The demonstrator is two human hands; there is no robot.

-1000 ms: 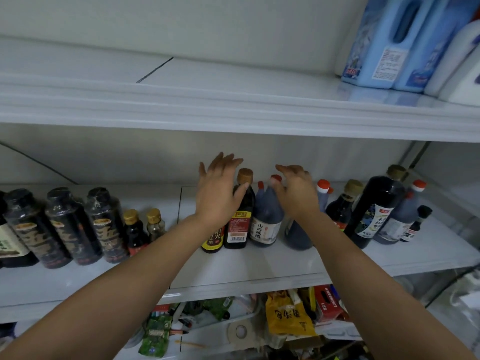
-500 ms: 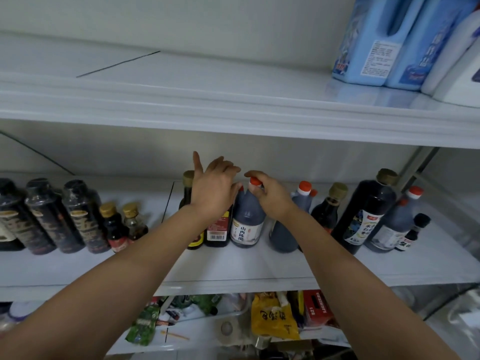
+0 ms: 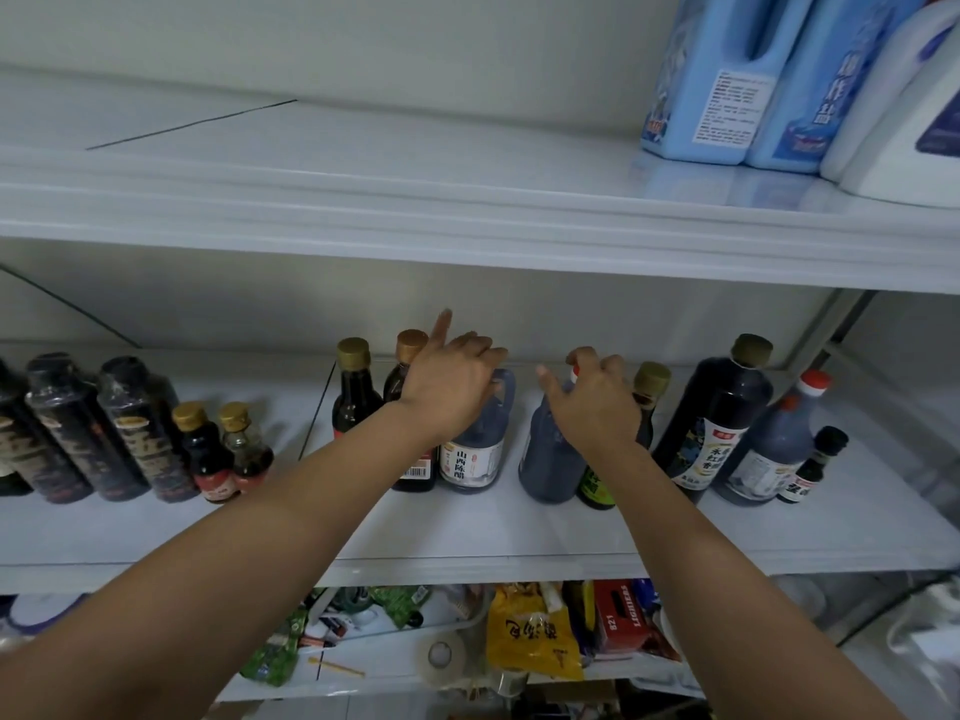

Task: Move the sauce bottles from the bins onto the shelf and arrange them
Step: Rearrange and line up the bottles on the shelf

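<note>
Sauce bottles stand in a row on the white middle shelf [image 3: 467, 532]. My left hand [image 3: 452, 387] curls over the top and handle of a dark vinegar jug with a white label [image 3: 471, 459], index finger raised. My right hand [image 3: 597, 402] closes around the red-capped neck of an unlabelled dark jug [image 3: 545, 459] just to its right; a small gap separates the two jugs. Two gold-capped bottles [image 3: 354, 392] stand left of my left hand. A green-labelled bottle [image 3: 597, 485] sits partly hidden behind my right wrist.
Further right are a tall dark bottle [image 3: 722, 407], a red-capped jug [image 3: 774, 449] and a small black-capped bottle [image 3: 815, 465]. Black wrapped bottles [image 3: 130, 428] and two small ones [image 3: 208, 454] fill the left. Blue detergent jugs [image 3: 727, 75] crowd the upper shelf's right. Clutter [image 3: 535, 631] lies below.
Both hands shifted one bottle to the right: the left from the brown-capped bottle to the labelled jug, the right from that jug's cap to the neighbouring jug.
</note>
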